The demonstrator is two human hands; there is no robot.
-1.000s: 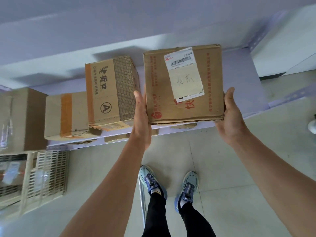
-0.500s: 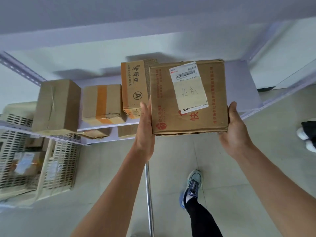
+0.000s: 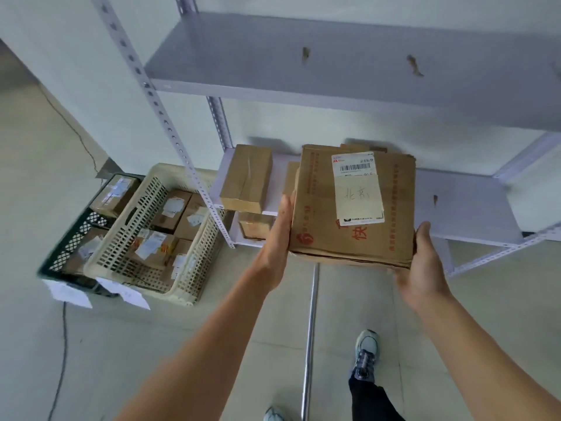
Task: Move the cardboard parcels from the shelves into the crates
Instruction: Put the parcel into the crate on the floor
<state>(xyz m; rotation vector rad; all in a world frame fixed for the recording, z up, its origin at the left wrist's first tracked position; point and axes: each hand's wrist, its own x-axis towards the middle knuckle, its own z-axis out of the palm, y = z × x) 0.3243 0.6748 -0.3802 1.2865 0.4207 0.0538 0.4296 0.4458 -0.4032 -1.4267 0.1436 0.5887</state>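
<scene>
A large cardboard parcel with a white shipping label and red print hangs in front of the lower shelf, carried between both hands. My left hand presses flat against its left side with straight fingers. My right hand cups its lower right corner, thumb up the side and fingers hidden beneath. A smaller parcel stands on the shelf at the left; others behind the carried one are mostly hidden. On the floor at the left sit a cream crate and a dark green crate, both holding several parcels.
A perforated shelf upright runs between the crates and the shelves. The upper shelf holds no boxes. Another box sits under the lower shelf. A metal pole stands by my feet on the tiled floor.
The parcel has come off the shelf and away from it in both hands. My view has swung left and back, bringing both crates and the upper shelf into sight.
</scene>
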